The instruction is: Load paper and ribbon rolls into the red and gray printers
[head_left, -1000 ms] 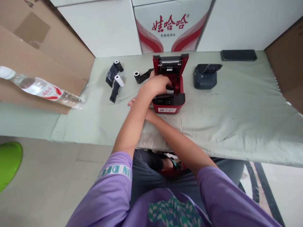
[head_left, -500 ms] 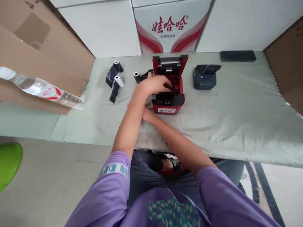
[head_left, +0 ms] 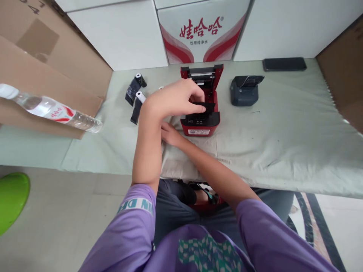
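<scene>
Black strip [head_left: 204, 107] now lifted above red printer [head_left: 200, 121], pinched by left hand [head_left: 172, 100]; right hand [head_left: 169, 134] flat on cloth [head_left: 283, 124]

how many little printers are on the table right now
2. The red printer sits mid-table with its lid open, the left hand over it. The dark grey printer sits to its right, lid open too.

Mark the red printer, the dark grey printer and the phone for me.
red printer [head_left: 200, 127]: head view, front panel.
dark grey printer [head_left: 244, 96]: head view, front of body.
phone [head_left: 284, 64]: head view, middle of its face.
</scene>
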